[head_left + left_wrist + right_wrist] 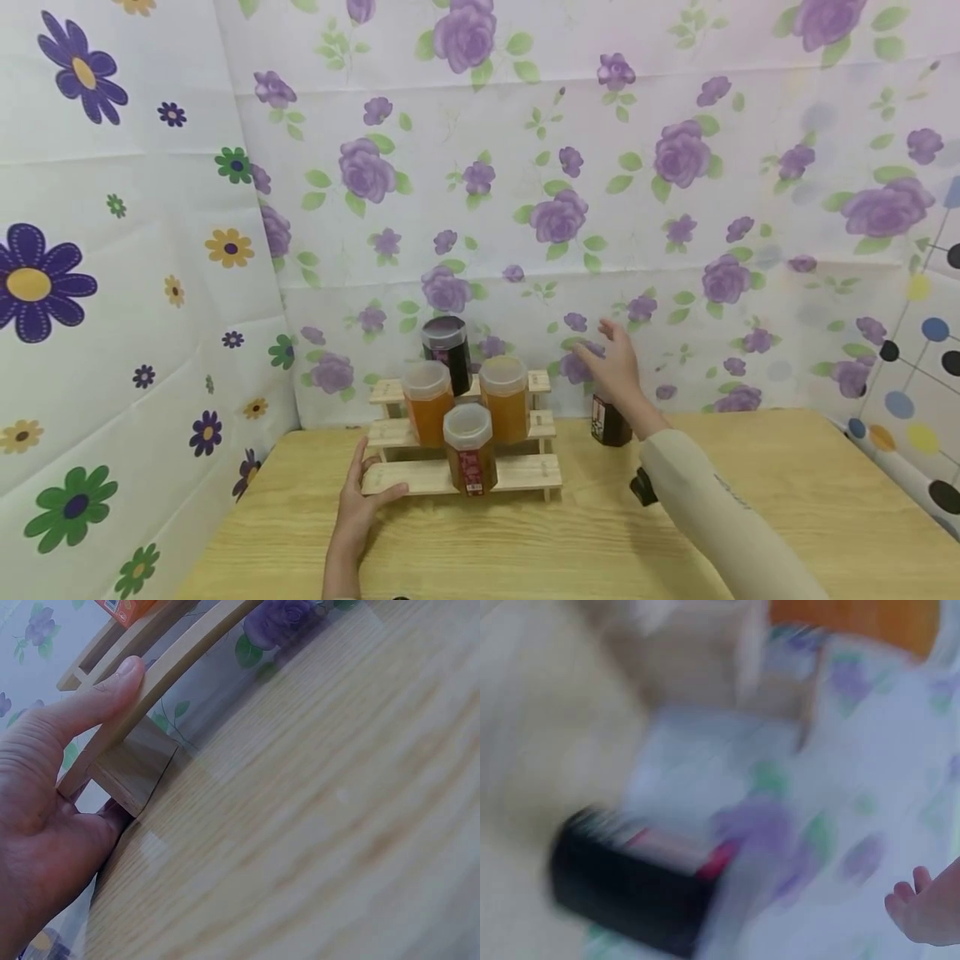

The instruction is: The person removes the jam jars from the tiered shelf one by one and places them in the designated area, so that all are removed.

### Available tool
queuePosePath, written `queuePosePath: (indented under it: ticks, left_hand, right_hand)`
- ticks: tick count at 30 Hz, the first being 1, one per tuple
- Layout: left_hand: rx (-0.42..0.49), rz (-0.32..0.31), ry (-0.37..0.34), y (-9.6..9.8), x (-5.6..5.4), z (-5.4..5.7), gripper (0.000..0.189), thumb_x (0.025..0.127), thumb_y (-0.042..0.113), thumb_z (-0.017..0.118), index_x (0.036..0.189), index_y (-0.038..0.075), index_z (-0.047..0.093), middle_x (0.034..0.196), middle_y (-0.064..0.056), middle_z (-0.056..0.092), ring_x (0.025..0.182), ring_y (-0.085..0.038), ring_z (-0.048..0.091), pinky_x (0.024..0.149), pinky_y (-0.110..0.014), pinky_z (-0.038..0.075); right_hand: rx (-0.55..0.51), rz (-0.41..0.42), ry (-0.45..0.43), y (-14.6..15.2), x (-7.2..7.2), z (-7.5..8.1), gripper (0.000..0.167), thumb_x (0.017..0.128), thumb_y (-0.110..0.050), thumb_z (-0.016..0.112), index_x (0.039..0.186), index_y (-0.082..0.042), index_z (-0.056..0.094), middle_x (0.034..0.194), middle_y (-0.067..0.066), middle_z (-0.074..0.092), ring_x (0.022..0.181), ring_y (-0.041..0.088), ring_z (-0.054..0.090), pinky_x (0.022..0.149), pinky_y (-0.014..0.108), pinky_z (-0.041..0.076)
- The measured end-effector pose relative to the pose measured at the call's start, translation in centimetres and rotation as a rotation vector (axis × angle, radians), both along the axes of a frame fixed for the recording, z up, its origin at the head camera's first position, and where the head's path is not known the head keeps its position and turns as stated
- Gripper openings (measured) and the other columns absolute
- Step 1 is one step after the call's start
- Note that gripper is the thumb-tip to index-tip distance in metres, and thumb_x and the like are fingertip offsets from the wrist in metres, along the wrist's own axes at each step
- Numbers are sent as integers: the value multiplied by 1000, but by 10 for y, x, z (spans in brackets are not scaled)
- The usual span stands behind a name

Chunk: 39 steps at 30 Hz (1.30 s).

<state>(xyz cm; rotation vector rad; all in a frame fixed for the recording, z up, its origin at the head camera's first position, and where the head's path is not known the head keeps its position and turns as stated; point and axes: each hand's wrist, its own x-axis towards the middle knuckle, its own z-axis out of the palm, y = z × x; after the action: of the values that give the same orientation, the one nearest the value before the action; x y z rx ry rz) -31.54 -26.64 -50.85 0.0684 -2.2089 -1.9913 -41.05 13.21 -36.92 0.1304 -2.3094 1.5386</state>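
A three-tier wooden rack (528, 473) stands on the table with hexagonal jars on its steps. My left hand (355, 504) grips the left end of its lowest step; in the left wrist view the thumb (112, 696) lies on the step's edge. A dark jar (447, 354) stands on the top step, two orange jars (427, 408) (506, 404) on the middle one, and an amber-brown jar (472, 458) with a red label at the bottom. My right hand (618, 367) is raised, fingers spread and holding nothing, above another dark jar (609, 423) on the table.
The table (465, 550) has a light wood-grain top. A floral cloth (525, 167) hangs right behind it, and another flowered cloth (135, 333) covers the left side. A small black object (643, 487) sits by the right sleeve (720, 508).
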Motion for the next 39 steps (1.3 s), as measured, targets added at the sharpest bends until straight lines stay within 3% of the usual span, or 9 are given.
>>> queuePosePath:
  ticks: [5,10,14,21,25,35,39]
  left_hand:
    - [-3,4,-6,-1,0,-1,113,77,10,81,158,29,5,155,-19,28,146,-42,18,119,-65,10]
    - [13,1,5,0,-1,1,112,77,10,81,158,29,6,155,-18,27,146,-42,17,118,-67,10]
    - [17,1,2,1,-2,0,112,78,10,81,158,30,7,155,-18,26,147,-41,16,118,-67,10]
    - [20,-5,-5,1,-1,1,112,78,10,81,158,31,6,155,-18,28,144,-41,24,119,-62,16]
    - [22,-7,-8,1,0,2,112,78,10,81,158,30,6,154,-17,30,143,-39,27,119,-62,18]
    - [17,-8,0,0,0,2,113,79,9,81,157,37,4,153,-14,32,140,-35,32,119,-59,21]
    - [28,-10,2,-1,1,3,112,79,8,80,158,34,5,153,-15,32,141,-36,30,119,-59,21]
  right_hand:
    - [-95,145,37,-61,4,38,76,90,-33,70,150,-7,31,148,16,43,139,34,38,117,50,33]
    - [-72,271,86,-116,4,56,66,92,-27,68,145,-3,37,143,18,49,135,33,43,114,48,37]
    - [-55,310,60,-144,0,57,64,92,-28,68,143,-2,40,146,18,46,136,33,43,114,47,38]
    - [-91,324,-148,-173,-13,50,95,86,-44,73,156,-12,18,161,10,26,147,30,30,118,47,33]
    - [-100,335,-211,-179,-20,49,101,80,-49,76,156,-16,19,160,7,28,147,29,29,119,48,30]
    - [56,345,-173,-184,-31,51,107,72,-35,86,155,-9,23,157,14,33,143,32,35,118,47,32]
    - [31,339,-206,-186,-31,50,106,70,-33,88,153,-8,27,153,15,39,140,32,40,116,47,35]
